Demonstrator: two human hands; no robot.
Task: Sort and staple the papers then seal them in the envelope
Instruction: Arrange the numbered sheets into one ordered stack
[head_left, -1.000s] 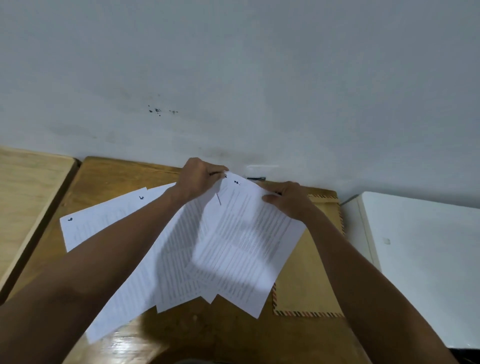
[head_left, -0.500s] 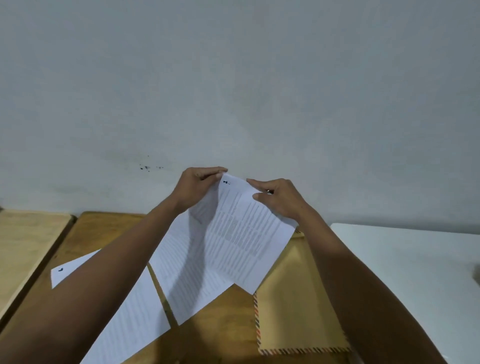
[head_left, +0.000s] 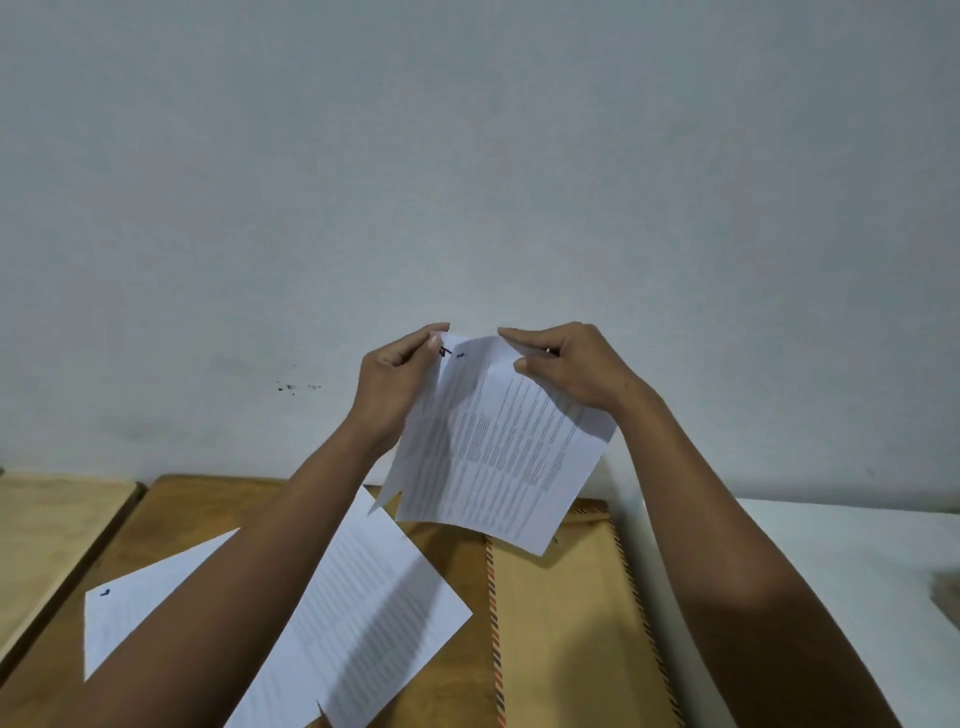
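Observation:
Two printed sheets (head_left: 498, 447) hang in the air above the desk, held by their top corners. My left hand (head_left: 395, 384) pinches the top left corner, where a handwritten number shows. My right hand (head_left: 566, 364) pinches the top right edge. More printed sheets (head_left: 374, 613) lie flat on the wooden desk (head_left: 218, 509) under my left forearm, one with a small mark at its left corner. A brown envelope (head_left: 561, 623) with a striped border lies on the desk to the right, below the held sheets. No stapler is in view.
A grey wall (head_left: 467, 182) rises right behind the desk. A lighter wooden surface (head_left: 47, 530) adjoins the desk on the left. A white surface (head_left: 841, 561) adjoins it on the right.
Both hands have lifted the held sheets higher off the desk and closer together. The view has tilted up, showing more wall. The other sheets stay on the desk.

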